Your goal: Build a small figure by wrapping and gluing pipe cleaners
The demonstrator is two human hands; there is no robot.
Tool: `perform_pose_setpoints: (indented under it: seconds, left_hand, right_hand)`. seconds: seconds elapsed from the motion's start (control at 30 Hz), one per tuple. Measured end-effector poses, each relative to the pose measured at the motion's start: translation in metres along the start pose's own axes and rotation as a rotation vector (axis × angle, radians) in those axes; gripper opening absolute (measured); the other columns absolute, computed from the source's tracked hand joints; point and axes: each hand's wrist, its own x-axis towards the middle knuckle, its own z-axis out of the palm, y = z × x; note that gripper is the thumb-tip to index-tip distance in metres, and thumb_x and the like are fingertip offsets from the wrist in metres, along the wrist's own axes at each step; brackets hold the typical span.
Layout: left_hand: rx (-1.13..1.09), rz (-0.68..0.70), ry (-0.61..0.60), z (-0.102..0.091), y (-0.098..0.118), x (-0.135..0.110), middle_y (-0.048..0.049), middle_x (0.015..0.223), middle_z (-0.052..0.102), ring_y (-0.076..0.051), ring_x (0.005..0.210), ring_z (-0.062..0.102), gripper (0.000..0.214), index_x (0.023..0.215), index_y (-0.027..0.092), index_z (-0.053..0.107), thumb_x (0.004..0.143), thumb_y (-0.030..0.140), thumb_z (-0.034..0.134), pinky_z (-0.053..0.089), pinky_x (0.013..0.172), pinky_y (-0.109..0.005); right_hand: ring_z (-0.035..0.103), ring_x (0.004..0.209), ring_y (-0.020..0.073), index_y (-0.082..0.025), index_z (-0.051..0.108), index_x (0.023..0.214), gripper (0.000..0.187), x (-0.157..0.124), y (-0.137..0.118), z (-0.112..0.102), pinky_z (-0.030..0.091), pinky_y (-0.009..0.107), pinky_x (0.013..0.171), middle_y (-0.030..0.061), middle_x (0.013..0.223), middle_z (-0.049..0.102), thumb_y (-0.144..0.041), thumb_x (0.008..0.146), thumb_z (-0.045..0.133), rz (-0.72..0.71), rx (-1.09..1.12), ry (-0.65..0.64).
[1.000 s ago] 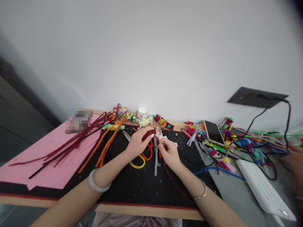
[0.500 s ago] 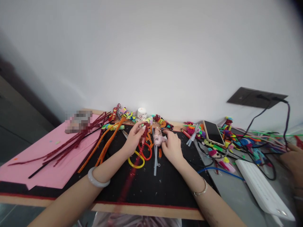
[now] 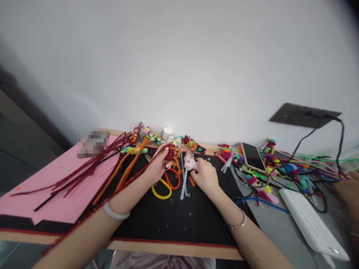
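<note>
My left hand [image 3: 157, 169] is closed on a bunched, glittery red pipe cleaner [image 3: 170, 153]. Its long tail runs back along my left forearm toward the lower left. My right hand [image 3: 206, 177] grips a small pale pink hot glue gun [image 3: 191, 163] by its handle. A translucent glue stick [image 3: 184, 185] sticks out of the gun's rear toward me. Under and between my hands lie scissors with a yellow and a red handle loop [image 3: 175, 180], their blades mostly hidden. Small orange pipe cleaner pieces [image 3: 192, 181] lie near the glue gun.
Red pipe cleaners [image 3: 89, 168] lie on pink sheets [image 3: 56, 190] at left, with orange ones [image 3: 130, 170] nearer. A white roll [image 3: 168, 133] and colourful figures line the wall. At right are a phone [image 3: 252, 157], cables, a power strip [image 3: 311, 222] and another person's hand [image 3: 344, 186].
The red tail has swung from hanging between my arms to lying along my left forearm. The glue gun has tilted and shifted slightly right. The other person's hand has moved slightly.
</note>
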Motion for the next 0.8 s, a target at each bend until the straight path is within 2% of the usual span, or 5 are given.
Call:
perform_pose_setpoints:
  seconds: [0.2, 0.33, 0.47, 0.67, 0.8]
  left_hand:
    - [0.045, 0.061, 0.015, 0.002, -0.001, 0.0, 0.0001, 0.083, 0.058, -0.004, 0.049, 0.042, 0.035, 0.109, 0.025, 0.054, 0.076, 0.032, 0.064, 0.03, 0.037, -0.013]
    - [0.122, 0.095, 0.009, 0.002, -0.003, 0.001, 0.0019, 0.079, 0.054, -0.005, 0.051, 0.044, 0.035, 0.107, 0.026, 0.051, 0.075, 0.035, 0.064, 0.032, 0.037, -0.014]
    - [0.155, 0.075, -0.038, 0.003, -0.004, -0.001, 0.0023, 0.077, 0.052, -0.005, 0.048, 0.042, 0.034, 0.107, 0.025, 0.049, 0.077, 0.037, 0.062, 0.033, 0.038, -0.014]
    - [0.192, 0.072, -0.054, 0.005, -0.006, -0.005, 0.0019, 0.078, 0.053, -0.003, 0.045, 0.039, 0.032, 0.107, 0.026, 0.05, 0.079, 0.039, 0.06, 0.033, 0.039, -0.015]
    - [0.177, 0.051, -0.073, 0.003, -0.008, -0.004, 0.002, 0.077, 0.053, -0.003, 0.043, 0.04, 0.032, 0.107, 0.025, 0.049, 0.079, 0.037, 0.06, 0.033, 0.038, -0.015]
  right_hand:
    - [0.059, 0.084, 0.0192, -0.018, 0.057, 0.103, 0.028, 0.001, 0.003, 0.005, 0.043, 0.028, 0.074, 0.0068, 0.096, 0.064, -0.026, 0.077, 0.053, -0.109, 0.453, 0.119]
    - [0.06, 0.077, 0.0179, -0.019, 0.063, 0.091, 0.018, -0.003, -0.004, 0.004, 0.045, 0.027, 0.069, 0.0054, 0.088, 0.067, -0.03, 0.079, 0.055, -0.151, 0.754, 0.138]
    - [0.061, 0.069, 0.0174, -0.019, 0.064, 0.08, 0.018, -0.007, -0.011, -0.002, 0.046, 0.027, 0.064, 0.0046, 0.079, 0.067, -0.036, 0.078, 0.059, -0.149, 0.85, 0.129]
    - [0.063, 0.078, 0.021, -0.02, 0.063, 0.084, 0.023, -0.007, -0.012, -0.003, 0.048, 0.031, 0.072, 0.0051, 0.083, 0.068, -0.041, 0.077, 0.058, -0.108, 0.81, 0.07]
    - [0.062, 0.074, 0.0207, -0.02, 0.062, 0.08, 0.021, -0.007, -0.011, 0.0, 0.048, 0.031, 0.069, 0.0048, 0.079, 0.067, -0.04, 0.075, 0.06, -0.088, 0.839, 0.048]
